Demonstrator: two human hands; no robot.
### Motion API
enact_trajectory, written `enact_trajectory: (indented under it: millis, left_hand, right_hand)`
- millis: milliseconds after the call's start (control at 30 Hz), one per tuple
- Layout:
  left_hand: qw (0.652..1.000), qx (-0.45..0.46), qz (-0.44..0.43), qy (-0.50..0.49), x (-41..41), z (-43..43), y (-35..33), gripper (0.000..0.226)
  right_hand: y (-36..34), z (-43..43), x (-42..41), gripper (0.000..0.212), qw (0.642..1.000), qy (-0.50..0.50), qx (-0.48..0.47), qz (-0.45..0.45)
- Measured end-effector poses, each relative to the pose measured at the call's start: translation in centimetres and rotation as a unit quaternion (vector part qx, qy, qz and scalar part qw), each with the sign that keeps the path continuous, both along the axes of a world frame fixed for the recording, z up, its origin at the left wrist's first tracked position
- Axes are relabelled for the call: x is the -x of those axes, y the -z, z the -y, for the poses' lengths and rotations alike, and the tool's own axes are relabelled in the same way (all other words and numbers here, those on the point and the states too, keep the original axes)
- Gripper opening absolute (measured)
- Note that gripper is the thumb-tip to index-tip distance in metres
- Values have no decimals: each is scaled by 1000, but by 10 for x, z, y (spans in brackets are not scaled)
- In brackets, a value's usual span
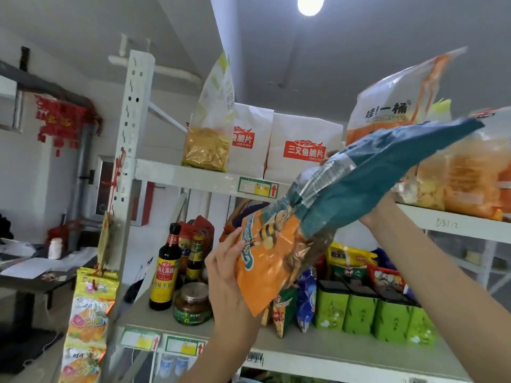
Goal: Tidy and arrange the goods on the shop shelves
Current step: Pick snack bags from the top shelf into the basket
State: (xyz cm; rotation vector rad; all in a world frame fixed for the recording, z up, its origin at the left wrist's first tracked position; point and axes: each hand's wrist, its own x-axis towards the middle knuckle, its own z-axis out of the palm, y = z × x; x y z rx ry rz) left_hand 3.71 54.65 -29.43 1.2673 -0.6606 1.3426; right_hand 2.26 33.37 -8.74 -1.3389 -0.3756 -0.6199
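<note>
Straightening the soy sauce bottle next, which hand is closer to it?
Left. The left hand grips the snack bag just right of the soy sauce bottle; the right hand holds its far end by the upper shelf.

Indoor, moderately bright, flat. One ceiling lamp [310, 4] at top, blown out to a white blob with a halo. Light falls from above; space under the top shelf [193, 175] darker, soft shadows only. Glare streaks on the glossy teal bag [373, 172] (clear strip near its middle). Wide-angle bend: post [132, 128] leans, edges stretch. Overall soft, compression smear; orange bag [401, 106] at upper right blurred, hanging packets [88, 305] lower left smeared. Left desk [30, 275] dim. Print on labels [258, 186] unreadable.
</note>
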Motion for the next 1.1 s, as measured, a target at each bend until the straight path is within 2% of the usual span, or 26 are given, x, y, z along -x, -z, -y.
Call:
enact_trajectory:
  millis: [33, 100, 167, 233, 300, 400, 467, 567, 633, 733, 767, 833, 967, 1033, 1100]
  left_hand:
    - [998, 4, -33, 45, -2, -2, 8, 100]
    - [980, 47, -109, 162, -5, -4, 31, 103]
    - [930, 88, -182, 306, -10, -3, 57, 109]
    - [894, 89, -254, 358, -16, -3, 80, 113]
    - [865, 84, -303, 392, -11, 0, 97, 105]
    - [849, 78, -364, 375, 14, 1, 113, 75]
    - [827, 41, -427, 364, 31, -5, 127, 44]
    - [792, -24, -497, 355, 44, -9, 170, 30]
    - [778, -22, -518, 355, 50, -12, 201, 37]
    - [722, -6, -569, 394, 63, -11, 238, 47]
    - [706, 10, -585, 399, 64, -10, 255, 54]
    - [680, -3, -620, 390, 67, -12, 281, 82]
    - [622, -12, -674, 398, 76, -11, 328, 65]
    - [592, -9, -694, 410, 86, -7, 352, 67]
    - [570, 2, -706, 420, 99, -5, 373, 79]
  right_hand:
    - [4, -6, 15, 63, 999, -2, 39, 17]
    - [14, -13, 30, 47, 993, 50, 100, 25]
    - [32, -10, 36, 33, 988, 61, 135, 38]
    - [50, -3, 38, 30, 987, 91, 134, 19]
    - [66, -4, 46, 27, 980, 127, 150, 8]
    - [91, -7, 55, 26, 969, 167, 184, 15]
    - [111, -6, 58, 25, 963, 179, 203, 17]
    - [144, -13, 66, 25, 967, 175, 186, 7]
    - [169, -19, 70, 25, 976, 156, 152, -14]
    - [205, -28, 75, 25, 978, 158, 126, -54]
    - [217, -29, 75, 24, 974, 168, 135, -62]
    - [241, -27, 77, 23, 968, 179, 156, -81]
    - [291, -7, 82, 25, 958, 175, 161, -160]
    - [318, 8, 86, 28, 950, 172, 151, -211]
    - [343, 25, 93, 36, 941, 163, 140, -260]
